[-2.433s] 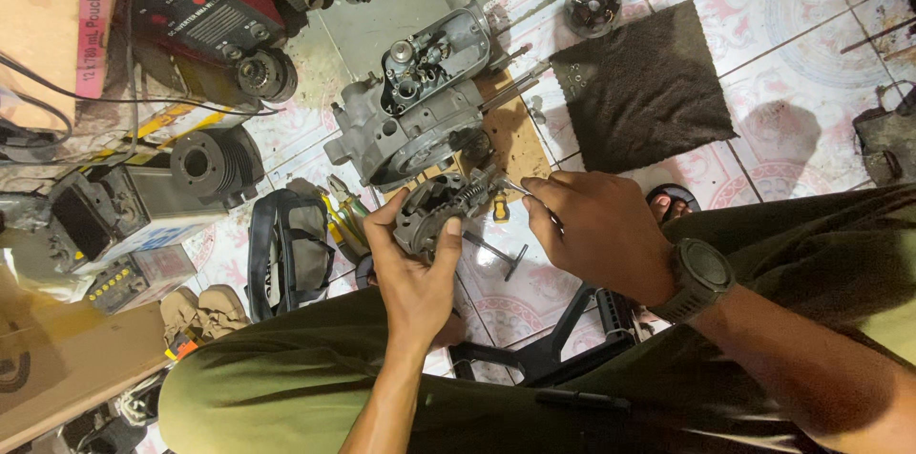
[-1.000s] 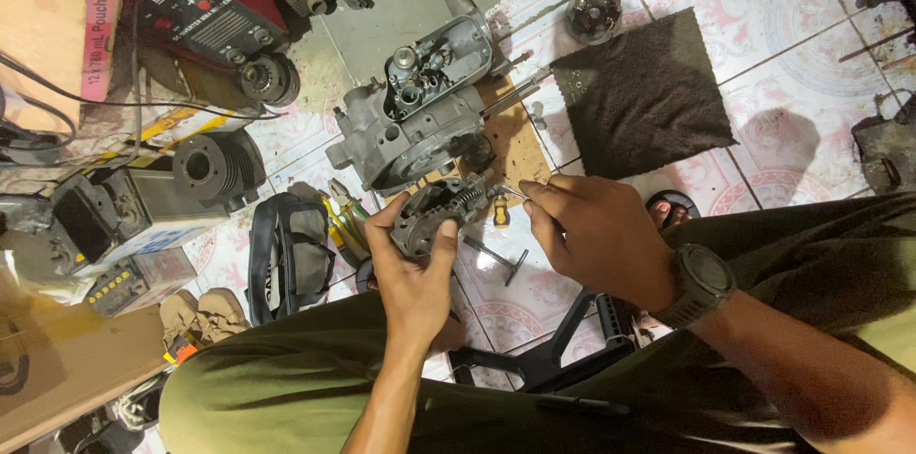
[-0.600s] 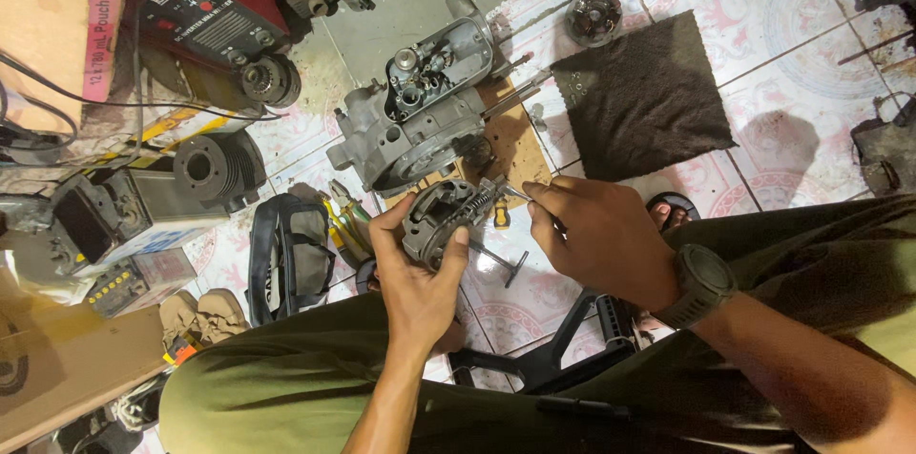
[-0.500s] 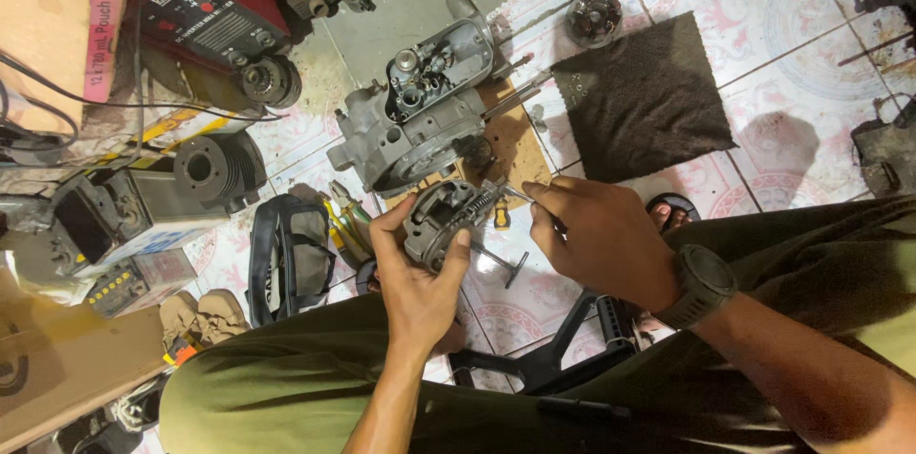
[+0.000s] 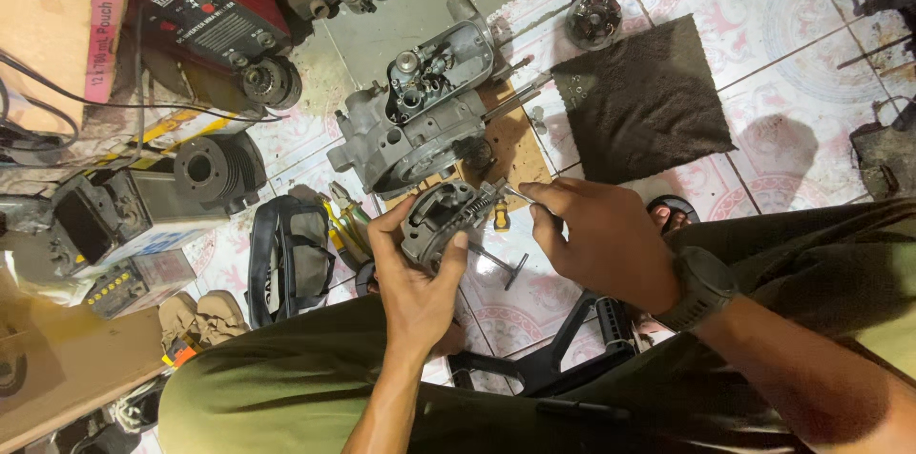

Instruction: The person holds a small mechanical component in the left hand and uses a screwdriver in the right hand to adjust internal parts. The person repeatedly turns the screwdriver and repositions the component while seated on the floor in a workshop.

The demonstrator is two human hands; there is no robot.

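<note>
My left hand [image 5: 416, 282] grips a small grey metal engine part [image 5: 441, 217], round and hollow, held above my knees. My right hand [image 5: 599, 237] pinches a thin metal tool [image 5: 510, 193] whose tip touches the upper right edge of that part. A dark watch [image 5: 701, 284] is on my right wrist. Just beyond the part, a larger grey engine case [image 5: 412, 120] lies open on the tiled floor, partly on a piece of brown cardboard [image 5: 515, 139].
A dark cloth [image 5: 644, 101] lies on the tiles at right, a round metal part [image 5: 593, 19] behind it. A finned cylinder [image 5: 218, 168], a red machine [image 5: 205, 6], cardboard boxes [image 5: 57, 25], a black bag [image 5: 286, 254] and a T-handled tool [image 5: 506, 265] stand around.
My left hand has turned the small engine part slightly, and my right hand has brought the thin tool against its upper right edge. Little else has moved.
</note>
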